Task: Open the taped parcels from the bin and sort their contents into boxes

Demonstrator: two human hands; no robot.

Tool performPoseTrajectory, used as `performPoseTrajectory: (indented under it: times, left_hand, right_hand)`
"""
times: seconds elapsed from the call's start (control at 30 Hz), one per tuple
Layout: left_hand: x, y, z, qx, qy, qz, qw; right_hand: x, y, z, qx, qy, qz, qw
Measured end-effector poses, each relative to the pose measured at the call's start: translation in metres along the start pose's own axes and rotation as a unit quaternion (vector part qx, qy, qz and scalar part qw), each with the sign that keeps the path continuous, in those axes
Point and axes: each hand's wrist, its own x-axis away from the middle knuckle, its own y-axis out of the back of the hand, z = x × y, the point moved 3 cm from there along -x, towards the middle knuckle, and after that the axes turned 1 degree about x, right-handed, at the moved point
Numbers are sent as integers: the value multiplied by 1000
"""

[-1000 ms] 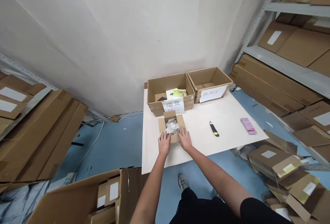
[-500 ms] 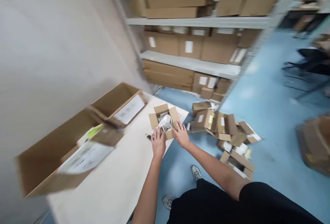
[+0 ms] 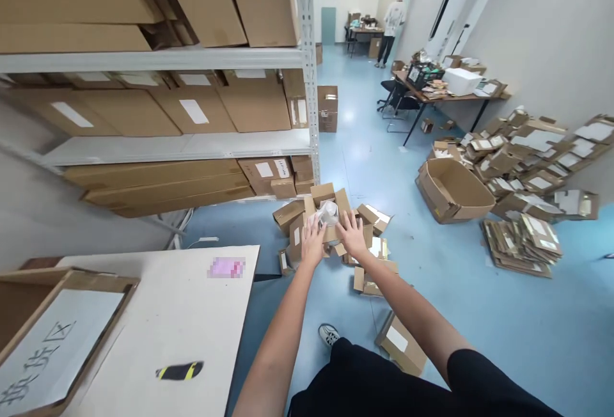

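Between my hands is a small cardboard box (image 3: 343, 203) with its top flaps spread, held out in front of me over the floor. Crumpled whitish wrapping (image 3: 328, 212) fills its inside; whatever lies under it is hidden. My left hand (image 3: 313, 243) grips the near left side of the box. On the near right side, my right hand (image 3: 352, 238) grips it too, thumb toward the middle. Behind and below the held box, several opened cardboard boxes (image 3: 289, 213) lie in a heap on the blue floor.
To the left stands a white table (image 3: 201, 321) with a black-and-yellow cutter (image 3: 180, 371) and a large labelled box (image 3: 62, 340). A metal shelf (image 3: 192, 145) of cartons rises ahead. Rightward are a big open carton (image 3: 451, 193), piled boxes (image 3: 537, 148) and a distant person (image 3: 394, 17).
My view has turned to the right. Both hands have carried the small box away from the table's corner, and it is now above the heap of boxes on the floor.
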Motion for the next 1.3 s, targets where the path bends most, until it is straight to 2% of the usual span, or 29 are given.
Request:
performPoseTrajectory:
  times: [0.07,0.13,0.2,0.27,0.4,0.53,0.63,0.73,0.87,0.93,1.0,1.1,1.17,1.3]
  left_hand:
    - [-18,2,-14,5,-13,-7,1000]
    - [-23,7,-19,14,-18,-31,999]
    - [-14,10,-12,26,-7,-53,998]
    - [3,11,7,35,24,-59,997]
    - [47,17,63,41,111,-58,991]
    - [109,40,115,20,205,-91,974]
    - [176,63,142,-2,289,-112,951]
    - [265,85,155,-23,375,-146,915]
    - [409,111,147,-48,499,-205,841]
    - [487,121,129,-57,562,-234,791]
    - [566,128,102,-65,616,-261,740]
    - [680,131,46,-72,688,-286,663]
    - [753,127,0,-74,732,-298,608]
    - [882,104,-104,-86,800,-320,501]
  right_hand:
    - [-14,1,-25,10,-4,30,999]
    - [-23,1,-40,4,-18,47,999]
    - [-28,1,-40,-19,-41,35,998]
    - [-31,-1,-21,-59,-34,9,998]
    - [-43,-6,58,-140,77,-14,987]
    - [-55,-9,158,-189,185,-3,964]
    - [-49,-10,239,-221,262,19,939]
    - [-19,-11,323,-251,339,47,905]
    - [59,-4,436,-288,464,74,834]
    - [113,4,490,-301,526,86,790]
    - [177,15,539,-307,584,98,745]
    - [288,34,600,-307,664,118,671]
    - [371,46,630,-303,713,137,617]
    - [541,66,664,-291,793,170,507]
